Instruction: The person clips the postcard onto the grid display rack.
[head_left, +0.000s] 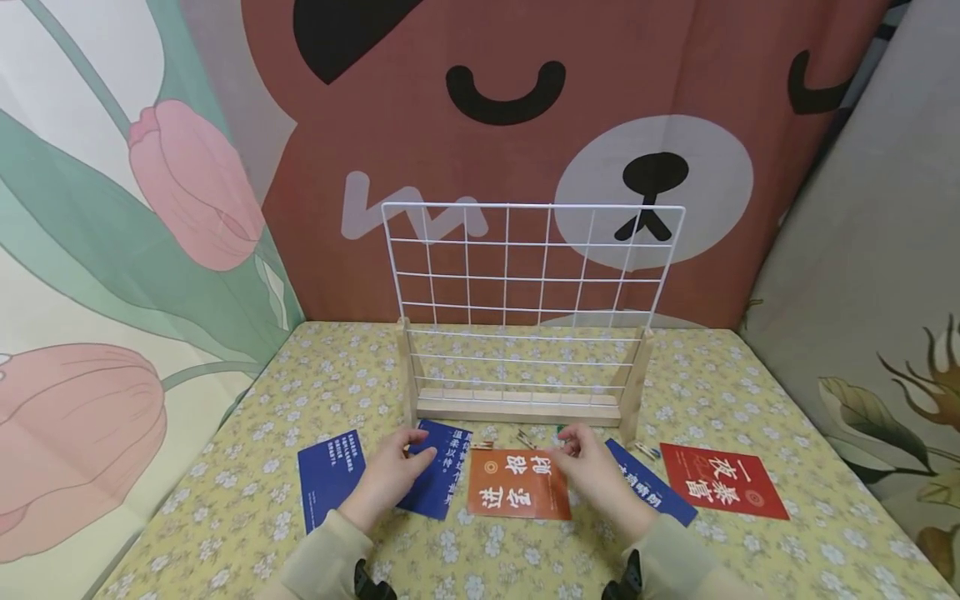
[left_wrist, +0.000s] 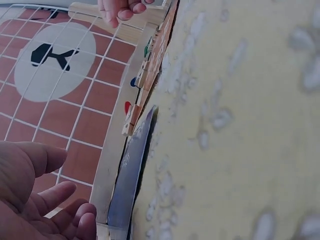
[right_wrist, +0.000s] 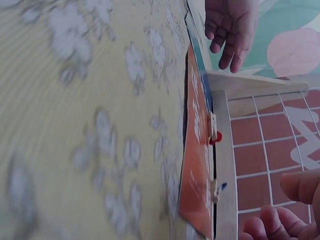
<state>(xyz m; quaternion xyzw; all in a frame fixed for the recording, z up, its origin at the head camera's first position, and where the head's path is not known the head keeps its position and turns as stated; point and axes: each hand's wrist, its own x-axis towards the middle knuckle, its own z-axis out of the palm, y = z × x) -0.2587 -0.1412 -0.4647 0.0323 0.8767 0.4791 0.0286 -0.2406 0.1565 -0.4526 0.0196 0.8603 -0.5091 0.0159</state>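
Note:
My left hand (head_left: 392, 473) hovers over the left edge of a blue card (head_left: 441, 482) printed with white characters. In the left wrist view its fingers are loosely bent, with nothing between them. My right hand (head_left: 596, 475) is above the right edge of an orange card (head_left: 517, 492), beside another blue card (head_left: 654, 490). The right wrist view shows its thumb and fingers apart and holding nothing. Small wooden clothespins with coloured decorations, among them one with a red piece (left_wrist: 129, 119) and one with a blue piece (right_wrist: 216, 191), lie along the cards' far edges.
Behind the cards stands a white wire grid (head_left: 506, 279) in a wooden base (head_left: 517, 408). A further blue card (head_left: 322, 492) lies at far left, a red card (head_left: 727, 483) at far right. A flowered cloth (head_left: 495, 558) covers the table; printed curtains (head_left: 510, 158) hang around it.

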